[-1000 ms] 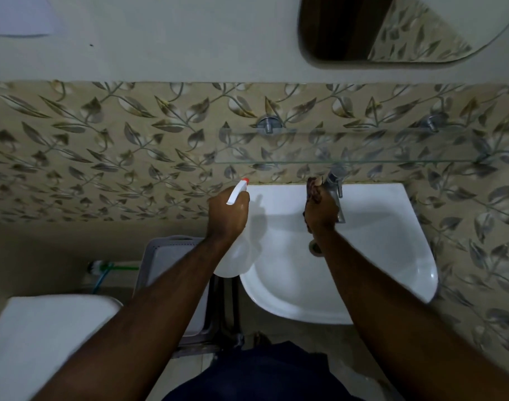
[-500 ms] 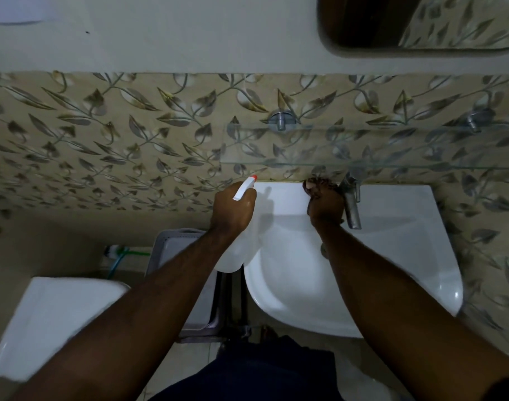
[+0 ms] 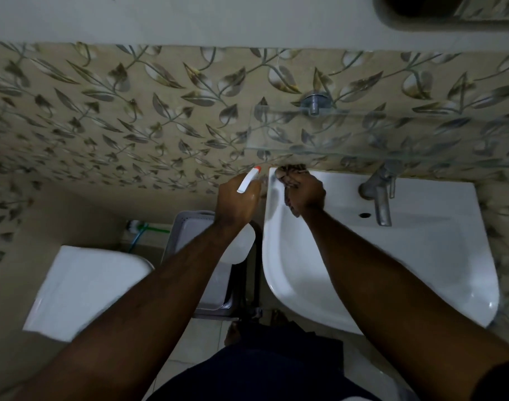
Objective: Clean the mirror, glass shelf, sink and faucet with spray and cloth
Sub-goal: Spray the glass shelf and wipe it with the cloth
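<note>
Head view, the only one. My right hand (image 3: 304, 195) is at the back-left corner of the white sink (image 3: 279, 256), fingers curled round a bunched dark cloth (image 3: 291, 170). It presses the cloth on the rim right where the rim meets the leaf-pattern tile wall (image 3: 131, 117).

Change: one second back this hand and cloth are against the base of the faucet (image 3: 379, 195). Half a second back they are just left of it. Now they are well apart from it, and the faucet stands untouched to the right. So the wipe runs leftward along the sink's back ledge and reaches its end.

My left hand (image 3: 237, 204) grips the spray bottle (image 3: 237, 244), fingers wrapped round the neck, with the orange-tipped nozzle (image 3: 249, 179) aimed up toward the wall. It hangs just outside the sink's left edge, same spot relative to the sink as before. Whether a finger is on the trigger I cannot tell, and no spray is visible.

Judgement: the faucet pass looks finished or paused, and the back rim is the step in hand. The basin and side rims likely come next. The glass shelf (image 3: 392, 134) sits just above my right hand, and the mirror (image 3: 421, 7) is clipped at top right. I cannot tell if either is cleaned.

A toilet cistern (image 3: 85, 285) is at lower left, with a grey bin (image 3: 189, 227) between it and the sink.
</note>
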